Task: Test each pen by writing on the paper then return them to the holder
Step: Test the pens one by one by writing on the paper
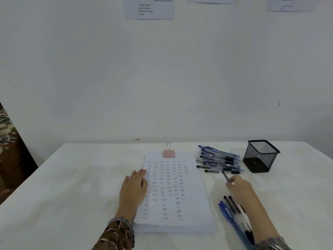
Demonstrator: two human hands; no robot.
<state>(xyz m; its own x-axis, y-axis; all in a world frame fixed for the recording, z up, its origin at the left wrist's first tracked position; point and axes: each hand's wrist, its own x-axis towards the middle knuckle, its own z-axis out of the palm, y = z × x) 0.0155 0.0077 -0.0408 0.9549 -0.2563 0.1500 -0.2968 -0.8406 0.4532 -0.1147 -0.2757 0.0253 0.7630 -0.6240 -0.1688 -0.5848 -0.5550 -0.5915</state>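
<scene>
The pen [225, 176] pinched in your right hand [237, 186] points its long axis toward 11 o'clock, its tip near the pile of pens [219, 159], with the mesh holder [260, 156] at 1 o'clock, while your left hand [134, 184] lies flat, fingers together, on the paper [173, 188].

A stack of paper [173, 192] lay at the middle of the table [72, 186], with a clip [168, 152] on its far edge. The left hand [134, 186] rested flat on the stack's left edge. To the right of the stack, at the far side, lay a heap of pens [219, 159], and right of the heap stood the holder [260, 156]. The right hand [237, 186] was nearer than the heap, holding a pen [226, 176]. More pens [232, 212] lay nearer still, partly under the right forearm. Behind the table stood a wall [162, 69] with sheets [149, 8] on it.
</scene>
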